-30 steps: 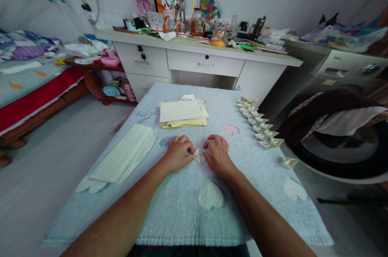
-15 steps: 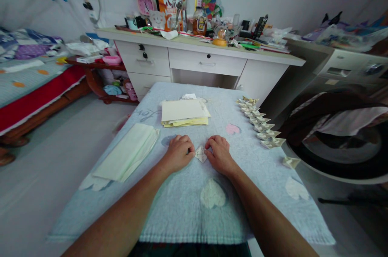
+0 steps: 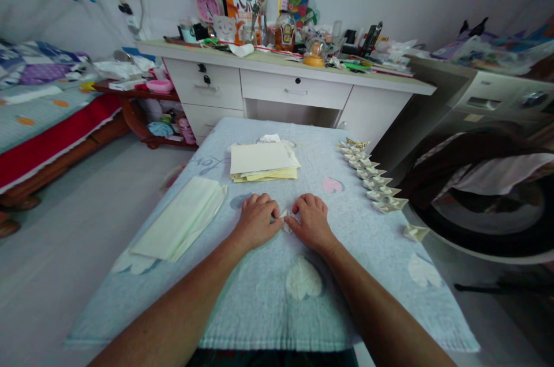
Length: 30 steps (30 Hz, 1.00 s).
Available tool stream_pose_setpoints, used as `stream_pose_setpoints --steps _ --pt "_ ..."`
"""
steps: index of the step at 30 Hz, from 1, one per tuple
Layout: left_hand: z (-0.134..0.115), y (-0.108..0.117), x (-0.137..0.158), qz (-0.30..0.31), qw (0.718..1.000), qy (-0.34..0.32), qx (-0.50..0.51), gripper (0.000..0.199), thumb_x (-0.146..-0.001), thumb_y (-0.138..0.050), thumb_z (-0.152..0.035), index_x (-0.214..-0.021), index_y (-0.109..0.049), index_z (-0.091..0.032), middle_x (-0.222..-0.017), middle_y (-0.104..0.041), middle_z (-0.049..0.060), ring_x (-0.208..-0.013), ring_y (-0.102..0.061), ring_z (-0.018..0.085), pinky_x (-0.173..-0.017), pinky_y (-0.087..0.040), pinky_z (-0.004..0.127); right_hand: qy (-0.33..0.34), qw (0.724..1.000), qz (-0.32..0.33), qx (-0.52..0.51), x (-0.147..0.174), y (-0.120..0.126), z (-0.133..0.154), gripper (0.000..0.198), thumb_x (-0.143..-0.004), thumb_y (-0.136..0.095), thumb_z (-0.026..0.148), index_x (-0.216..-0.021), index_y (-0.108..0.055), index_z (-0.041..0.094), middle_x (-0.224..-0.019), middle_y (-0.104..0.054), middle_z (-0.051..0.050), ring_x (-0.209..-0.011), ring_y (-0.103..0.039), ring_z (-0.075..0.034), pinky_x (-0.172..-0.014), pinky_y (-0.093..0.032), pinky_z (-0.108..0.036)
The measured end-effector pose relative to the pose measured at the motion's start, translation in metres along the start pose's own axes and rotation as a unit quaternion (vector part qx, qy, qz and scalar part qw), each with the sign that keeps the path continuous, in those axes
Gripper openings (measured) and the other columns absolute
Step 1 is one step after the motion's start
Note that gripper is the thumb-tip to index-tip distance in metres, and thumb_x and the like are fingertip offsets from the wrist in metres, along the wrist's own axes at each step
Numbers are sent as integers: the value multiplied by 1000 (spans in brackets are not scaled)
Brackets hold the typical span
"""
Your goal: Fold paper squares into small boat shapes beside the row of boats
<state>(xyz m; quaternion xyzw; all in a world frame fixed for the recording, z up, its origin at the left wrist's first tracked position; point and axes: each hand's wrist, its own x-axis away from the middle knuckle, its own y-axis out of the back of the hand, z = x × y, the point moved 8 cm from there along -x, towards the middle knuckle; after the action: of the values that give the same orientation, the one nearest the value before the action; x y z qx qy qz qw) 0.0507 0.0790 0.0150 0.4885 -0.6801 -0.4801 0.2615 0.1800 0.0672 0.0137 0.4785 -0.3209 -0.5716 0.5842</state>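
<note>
A small piece of folded white paper (image 3: 287,229) lies on the cloth-covered table between my hands, partly hidden by my thumbs. My left hand (image 3: 258,220) grips its left side, fingers curled and thumb reaching in to the middle. From the right, my right hand (image 3: 312,220) holds the other side the same way, its thumb close to the left one. Several folded paper boats (image 3: 380,193) stand in a slanting row at the right. One more paper boat (image 3: 415,232) sits apart, nearer me at the table's right edge.
A stack of cream and yellow paper (image 3: 263,159) lies beyond my hands, and long pale green sheets (image 3: 179,220) lie at the left. The blue cloth (image 3: 255,303) covers the table. Behind it stands a cluttered white desk (image 3: 298,87); a washing machine (image 3: 485,90) is at the right.
Both thumbs have moved inward over the folded paper, and less of it shows now. The left hand has shifted slightly to the right. The boats and paper stacks stay put.
</note>
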Motion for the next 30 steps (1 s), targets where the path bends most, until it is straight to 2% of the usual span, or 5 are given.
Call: stream_pose_setpoints --steps 15,18,22,26,30 --pt "6 -3 -1 -22 999 20 29 16 -76 -65 -31 -91 -64 -24 -98 -60 2 -98 -48 24 -82 -31 36 35 995 19 -87 2 3 -8 19 -77 -69 29 -93 -60 22 -107 -52 -6 -103 -43 -23 -91 -31 -39" --pt "1 -4 -2 -27 998 0 48 26 -75 -66 -34 -100 -64 -26 -102 -61 3 -100 -48 25 -83 -32 37 50 993 18 -105 2 4 -5 18 -76 -70 27 -90 -60 21 -106 -53 -5 -102 -44 -23 -90 -31 -38" --pt "-6 -4 -4 -19 992 -39 120 16 -76 -65 -29 -90 -65 -23 -92 -61 2 -93 -51 21 -81 -35 34 73 989 8 -131 2 6 -1 15 -76 -70 25 -87 -59 21 -102 -53 -5 -101 -45 -22 -91 -32 -37" --pt "-2 -2 -5 -7 964 -21 267 6 -76 -61 -22 -79 -57 -18 -70 -53 -3 -67 -49 13 -64 -36 25 87 979 -16 -183 3 14 3 17 -78 -67 27 -90 -57 20 -99 -53 -5 -98 -46 -22 -90 -34 -38" --pt "1 0 -5 -21 899 24 437 9 -78 -58 -22 -80 -50 -18 -66 -48 -6 -59 -46 9 -56 -36 21 78 943 -47 -319 4 21 1 22 -82 -63 32 -98 -54 21 -96 -55 -4 -93 -50 -20 -85 -39 -34"
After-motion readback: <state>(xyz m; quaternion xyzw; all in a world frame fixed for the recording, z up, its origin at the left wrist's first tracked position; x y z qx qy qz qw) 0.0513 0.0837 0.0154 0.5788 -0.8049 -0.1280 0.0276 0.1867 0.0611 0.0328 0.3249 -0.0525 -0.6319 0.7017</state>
